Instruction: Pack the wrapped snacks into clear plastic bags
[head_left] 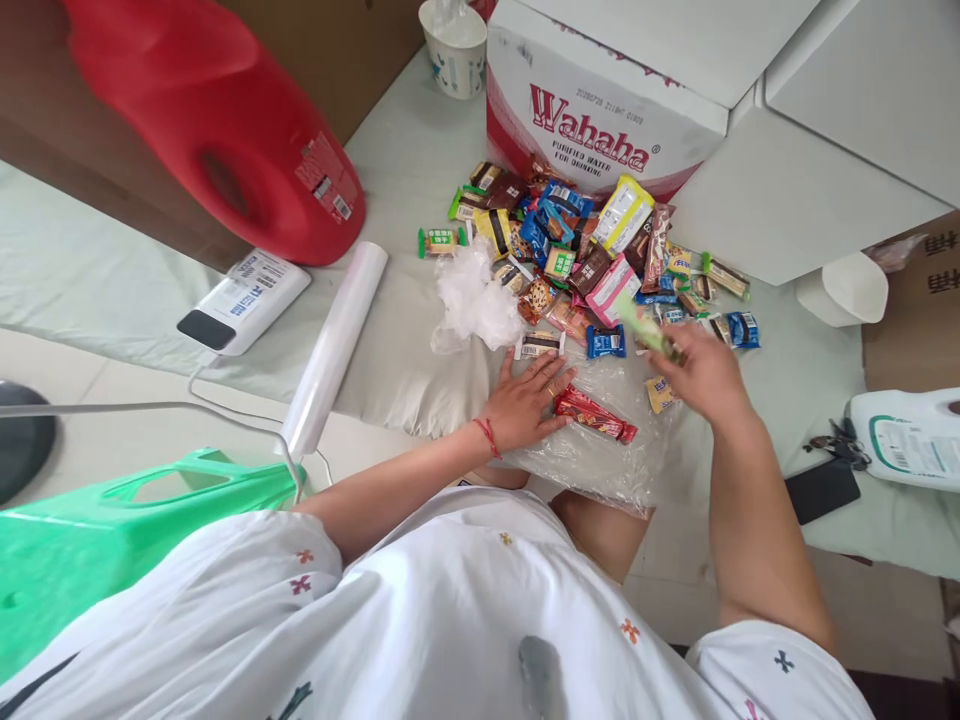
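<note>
A heap of wrapped snacks (559, 262) lies on the pale cloth in front of the box. My left hand (523, 405) rests flat with fingers spread on a clear plastic sheet (607, 470), beside a red snack packet (598, 414). My right hand (701, 368) is closed on a green snack packet (651, 330), blurred by motion, over the right side of the heap. Left of the heap sits a crumpled bundle of thin white plastic bags (477, 295). A yellow packet (661, 394) lies below my right hand.
Behind the heap stands a Wahaba carton (592, 130). To the left are a red jug (247, 140), a white device (244, 300), a film roll (337, 345) and a green stool (150, 530). A phone (823, 490), keys and a white bottle (907, 440) are at right.
</note>
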